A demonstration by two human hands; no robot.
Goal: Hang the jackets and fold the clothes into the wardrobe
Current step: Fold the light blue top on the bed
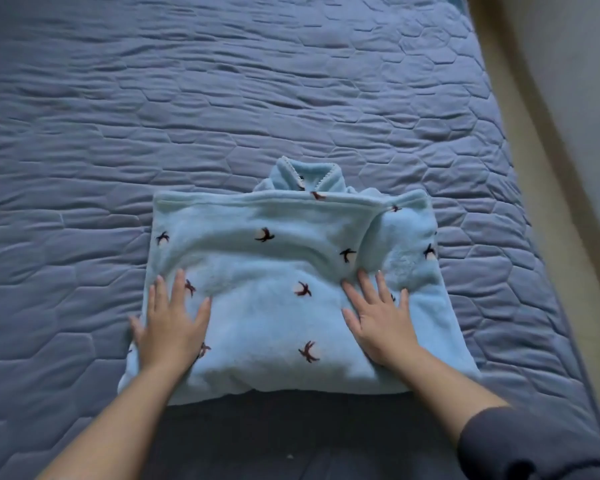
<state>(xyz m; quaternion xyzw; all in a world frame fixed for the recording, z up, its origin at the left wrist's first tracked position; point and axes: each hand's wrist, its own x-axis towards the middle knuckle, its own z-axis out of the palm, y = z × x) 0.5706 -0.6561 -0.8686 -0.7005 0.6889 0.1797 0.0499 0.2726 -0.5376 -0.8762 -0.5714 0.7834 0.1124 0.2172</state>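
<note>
Fleece top (284, 271), pale blue with dark bird shapes, lies folded in the lower middle of the frame on the quilted bedspread (222, 98), collar toward the top. Both palms press it flat with fingers spread, gripping nothing: my left hand (170, 323) at its left edge, my right hand (381, 320) right of centre. I should push evenly outward so the thick pile settles without bunching.

a bed (222, 98) under a blue quilted cover stitched in hexagons, wrinkled across its far half. along its right edge runs a blurred beige strip (534, 140), with a paler grey surface (589, 81) beyond.
</note>
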